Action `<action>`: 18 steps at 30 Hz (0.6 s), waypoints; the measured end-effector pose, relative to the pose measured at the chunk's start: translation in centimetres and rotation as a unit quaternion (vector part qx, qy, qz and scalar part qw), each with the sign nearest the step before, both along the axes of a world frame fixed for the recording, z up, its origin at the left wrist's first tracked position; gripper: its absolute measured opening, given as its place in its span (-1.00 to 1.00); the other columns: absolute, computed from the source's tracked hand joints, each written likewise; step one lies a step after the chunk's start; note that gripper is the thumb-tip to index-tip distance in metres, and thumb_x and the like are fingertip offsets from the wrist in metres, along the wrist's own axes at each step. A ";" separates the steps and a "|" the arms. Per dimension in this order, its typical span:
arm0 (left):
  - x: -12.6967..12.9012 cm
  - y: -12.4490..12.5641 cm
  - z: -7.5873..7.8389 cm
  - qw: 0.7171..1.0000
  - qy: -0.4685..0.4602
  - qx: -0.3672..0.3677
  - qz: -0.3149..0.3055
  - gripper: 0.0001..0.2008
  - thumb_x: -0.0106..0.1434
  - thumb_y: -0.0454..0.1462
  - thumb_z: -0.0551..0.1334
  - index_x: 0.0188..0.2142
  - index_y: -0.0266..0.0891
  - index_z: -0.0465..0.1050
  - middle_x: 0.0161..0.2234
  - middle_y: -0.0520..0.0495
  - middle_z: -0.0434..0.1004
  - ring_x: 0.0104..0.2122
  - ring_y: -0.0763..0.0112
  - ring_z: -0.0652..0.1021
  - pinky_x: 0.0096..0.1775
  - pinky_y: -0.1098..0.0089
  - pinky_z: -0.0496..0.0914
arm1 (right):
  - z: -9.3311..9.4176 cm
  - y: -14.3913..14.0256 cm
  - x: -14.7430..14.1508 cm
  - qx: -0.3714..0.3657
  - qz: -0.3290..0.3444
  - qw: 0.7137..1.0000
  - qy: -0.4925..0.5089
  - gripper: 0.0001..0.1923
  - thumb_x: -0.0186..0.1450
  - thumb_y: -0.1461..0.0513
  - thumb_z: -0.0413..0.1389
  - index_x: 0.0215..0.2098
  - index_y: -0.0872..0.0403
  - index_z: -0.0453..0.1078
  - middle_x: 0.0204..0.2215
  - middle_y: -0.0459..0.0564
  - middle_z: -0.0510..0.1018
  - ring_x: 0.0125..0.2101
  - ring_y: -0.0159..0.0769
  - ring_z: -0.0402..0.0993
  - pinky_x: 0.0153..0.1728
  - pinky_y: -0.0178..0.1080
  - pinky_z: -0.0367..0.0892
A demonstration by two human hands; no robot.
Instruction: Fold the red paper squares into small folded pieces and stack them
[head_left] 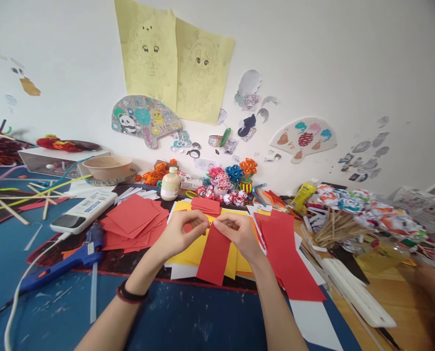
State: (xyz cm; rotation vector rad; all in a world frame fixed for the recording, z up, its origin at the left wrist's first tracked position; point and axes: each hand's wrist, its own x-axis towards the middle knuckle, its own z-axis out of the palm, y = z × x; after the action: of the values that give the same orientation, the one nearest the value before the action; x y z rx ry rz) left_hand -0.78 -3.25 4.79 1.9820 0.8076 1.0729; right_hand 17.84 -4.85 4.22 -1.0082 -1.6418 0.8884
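A red paper strip (pixel 215 256) slants down toward me over a stack of yellow and white sheets (pixel 188 256). At its top end my right hand (pixel 237 234) pinches it between thumb and fingers. My left hand (pixel 186 231) is closed in a pinch at the strip's upper left corner; its fingertips are partly hidden. Just behind both hands lies a small pile of short red paper pieces (pixel 205 205). To the left is a loose heap of red paper pieces (pixel 133 219). Longer red sheets (pixel 286 258) are stacked to the right.
A blue glue gun (pixel 64 265) and a white power strip (pixel 85 212) are at the left. A glue bottle (pixel 170 184) stands behind the paper, near paper flowers (pixel 234 176). On the right are wrapped stick bundles (pixel 334 226) and a white bar-shaped device (pixel 359 292).
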 end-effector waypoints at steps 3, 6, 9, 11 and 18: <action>0.1 -0.2 0.1 1.000 0.014 0.007 0.004 -0.80 0.23 -0.21 0.16 -0.42 -0.28 0.47 -0.47 -0.05 0.53 -0.44 0.44 0.48 -0.37 0.47 0.33 | -0.1 0.0 0.2 -0.001 0.003 1.000 -0.003 -0.78 0.21 0.09 0.17 -0.41 0.06 0.53 -0.52 -0.06 0.56 -0.49 -0.28 0.45 -0.50 -0.30 0.28; 0.2 -0.3 0.1 1.000 0.021 0.000 0.004 -0.82 0.21 -0.22 0.17 -0.43 -0.28 0.47 -0.47 -0.05 0.54 -0.43 0.42 0.49 -0.37 0.47 0.32 | -0.2 0.1 0.3 0.001 0.010 1.000 -0.006 -0.79 0.20 0.10 0.18 -0.41 0.07 0.53 -0.51 -0.05 0.56 -0.49 -0.30 0.45 -0.49 -0.31 0.28; 0.3 -0.3 0.2 1.000 0.023 -0.008 0.003 -0.82 0.21 -0.23 0.17 -0.43 -0.28 0.47 -0.47 -0.05 0.54 -0.44 0.42 0.50 -0.37 0.47 0.32 | -0.3 0.1 0.4 -0.004 0.019 1.000 -0.008 -0.78 0.20 0.10 0.18 -0.41 0.08 0.53 -0.50 -0.05 0.57 -0.49 -0.30 0.45 -0.48 -0.31 0.28; 0.3 -0.3 0.2 1.000 0.024 -0.011 0.004 -0.81 0.21 -0.23 0.17 -0.44 -0.28 0.47 -0.49 -0.05 0.54 -0.45 0.43 0.49 -0.37 0.47 0.33 | -0.3 0.1 0.4 -0.008 0.026 1.000 -0.007 -0.78 0.21 0.09 0.18 -0.41 0.08 0.53 -0.50 -0.05 0.57 -0.49 -0.30 0.45 -0.48 -0.31 0.28; 0.2 -0.2 0.0 0.999 0.038 -0.011 0.001 -0.80 0.22 -0.21 0.16 -0.44 -0.29 0.47 -0.50 -0.05 0.54 -0.46 0.43 0.50 -0.37 0.47 0.34 | -0.2 0.2 0.4 -0.011 0.045 0.999 -0.004 -0.79 0.22 0.12 0.17 -0.40 0.10 0.53 -0.49 -0.04 0.57 -0.48 -0.33 0.44 -0.47 -0.32 0.27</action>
State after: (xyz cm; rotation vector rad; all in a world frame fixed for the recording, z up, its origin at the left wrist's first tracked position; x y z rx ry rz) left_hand -0.55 -3.40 4.80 2.0132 0.8585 0.9920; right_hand 18.29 -4.70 3.98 -0.9602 -1.6977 0.9659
